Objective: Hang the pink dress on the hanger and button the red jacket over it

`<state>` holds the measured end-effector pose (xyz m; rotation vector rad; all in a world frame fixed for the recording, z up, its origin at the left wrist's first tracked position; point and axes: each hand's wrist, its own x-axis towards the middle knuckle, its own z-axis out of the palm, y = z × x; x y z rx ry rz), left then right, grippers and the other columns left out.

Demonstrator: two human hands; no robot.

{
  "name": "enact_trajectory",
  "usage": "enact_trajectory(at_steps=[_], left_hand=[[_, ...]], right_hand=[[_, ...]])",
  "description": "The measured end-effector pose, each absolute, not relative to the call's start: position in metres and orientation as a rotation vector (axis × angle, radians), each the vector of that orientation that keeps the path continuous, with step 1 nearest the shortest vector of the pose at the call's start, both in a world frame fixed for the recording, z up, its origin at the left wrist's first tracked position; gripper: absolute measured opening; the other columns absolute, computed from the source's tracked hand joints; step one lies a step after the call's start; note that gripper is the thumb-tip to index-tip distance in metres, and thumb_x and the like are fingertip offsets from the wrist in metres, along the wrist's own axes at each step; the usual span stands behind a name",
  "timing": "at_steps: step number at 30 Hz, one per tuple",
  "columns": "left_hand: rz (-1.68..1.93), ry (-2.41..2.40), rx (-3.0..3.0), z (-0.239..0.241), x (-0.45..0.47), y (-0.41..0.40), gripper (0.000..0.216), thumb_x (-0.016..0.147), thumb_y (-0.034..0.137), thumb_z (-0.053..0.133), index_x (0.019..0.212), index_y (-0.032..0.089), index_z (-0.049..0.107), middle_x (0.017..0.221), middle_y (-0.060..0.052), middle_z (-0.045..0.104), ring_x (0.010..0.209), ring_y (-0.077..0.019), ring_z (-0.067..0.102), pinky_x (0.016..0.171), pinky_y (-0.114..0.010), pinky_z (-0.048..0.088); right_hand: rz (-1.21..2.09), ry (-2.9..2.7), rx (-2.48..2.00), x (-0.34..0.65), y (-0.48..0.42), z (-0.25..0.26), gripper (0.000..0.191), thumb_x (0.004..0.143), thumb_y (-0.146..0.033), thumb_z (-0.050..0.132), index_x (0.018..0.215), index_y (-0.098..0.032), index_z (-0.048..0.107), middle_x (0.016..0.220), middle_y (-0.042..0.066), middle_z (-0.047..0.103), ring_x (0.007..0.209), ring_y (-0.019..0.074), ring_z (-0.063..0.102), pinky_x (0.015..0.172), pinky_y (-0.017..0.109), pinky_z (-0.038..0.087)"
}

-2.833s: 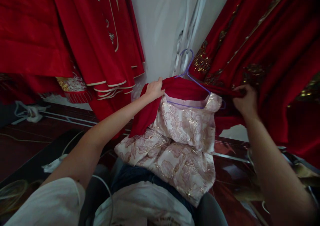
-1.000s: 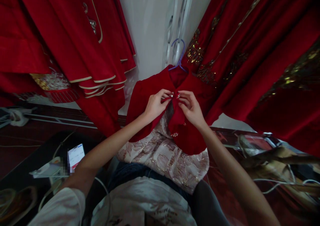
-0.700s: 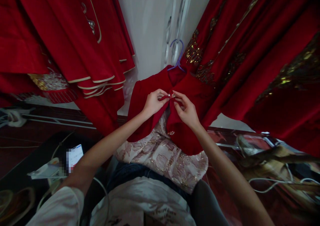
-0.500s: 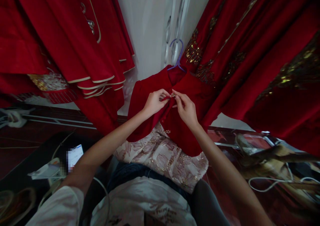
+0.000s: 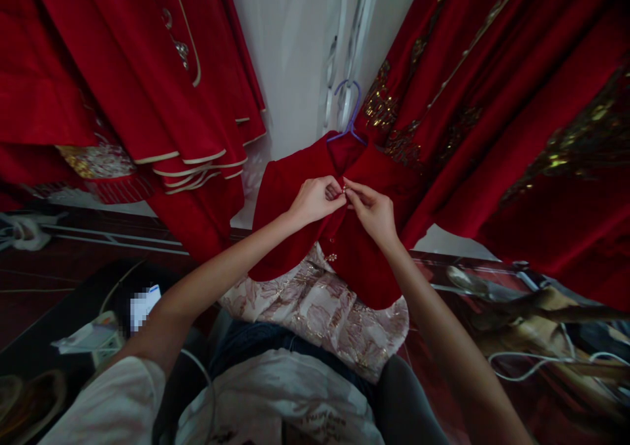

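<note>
A short red jacket [image 5: 290,169] hangs on a purple hanger [image 5: 350,130] in front of me. My left hand [image 5: 315,199] is closed in a pinch at the upper front edge of the jacket. Facing it, my right hand [image 5: 375,214] pinches at the same spot, fingertips nearly touching the left ones. Between them shows a bit of a small beaded button [image 5: 344,190], mostly covered by the fingers. Lower on the front sits another beaded button [image 5: 332,257]. Pale pink floral brocade cloth [image 5: 315,300] lies below the jacket, across my lap.
Red garments with pale piping [image 5: 197,123] hang at the left. More red garments with gold sequins [image 5: 381,104] hang at the right. A dark table [image 5: 44,320] at lower left bears a lit phone [image 5: 145,307]. A white cable [image 5: 522,366] lies among clutter at right.
My fingertips have drawn closer together over the upper beaded button, which is now mostly covered. Both hands have shifted slightly right.
</note>
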<state>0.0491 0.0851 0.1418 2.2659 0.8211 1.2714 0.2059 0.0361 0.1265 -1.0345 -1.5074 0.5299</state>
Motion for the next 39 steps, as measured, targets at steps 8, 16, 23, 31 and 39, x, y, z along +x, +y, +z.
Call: enact_trajectory(at_steps=[8,16,23,31,39], left_hand=[[1.268,0.854,2.391,0.148,0.048,0.082,0.007,0.073,0.020,0.064,0.079,0.015,0.063,0.069,-0.002,0.067,0.062,-0.0113,0.063,0.061,-0.022,0.049],[1.198,0.841,2.642,0.159,0.047,0.083,0.003,0.075,0.017,0.060,0.077,0.016,0.062,0.072,-0.002,0.066,0.063,-0.0128,0.060,0.062,-0.024,0.045],[1.253,0.850,2.515,0.146,0.054,0.075,0.006,0.083,0.018,0.056,0.087,0.017,0.061,0.084,-0.005,0.067,0.074,-0.0152,0.063,0.072,-0.027,0.050],[1.240,0.799,1.392,0.082,0.070,0.063,0.032,0.094,0.041,0.045,0.108,0.016,0.060,0.114,-0.012,0.067,0.096,-0.0155,0.067,0.080,-0.028,0.056],[1.118,0.763,1.215,0.075,0.060,0.050,0.057,0.092,0.060,0.036,0.127,0.018,0.053,0.140,-0.015,0.052,0.127,-0.0223,0.053,0.096,-0.034,0.050]], right_hand=[[0.684,-1.421,-0.980,0.210,0.043,0.126,0.044,0.078,-0.042,0.070,0.118,-0.022,0.069,0.115,0.004,0.071,0.101,0.0249,0.069,0.086,0.043,0.061],[0.657,-1.453,-0.961,0.212,0.045,0.128,0.041,0.078,-0.040,0.070,0.114,-0.022,0.069,0.113,0.005,0.071,0.104,0.0248,0.068,0.091,0.045,0.058],[0.560,-1.462,-0.974,0.200,0.039,0.117,0.043,0.085,-0.042,0.059,0.125,-0.024,0.060,0.127,0.007,0.063,0.115,0.0225,0.062,0.102,0.042,0.050],[0.818,-1.438,-1.166,0.197,0.018,0.058,0.079,0.075,-0.029,0.062,0.145,-0.027,0.026,0.124,0.012,0.059,0.092,0.0200,0.067,0.064,0.033,0.060],[0.784,-1.383,-1.111,0.240,-0.009,0.114,0.043,0.078,-0.033,0.065,0.119,-0.025,0.053,0.101,0.005,0.069,0.088,0.0173,0.067,0.070,0.029,0.059]])
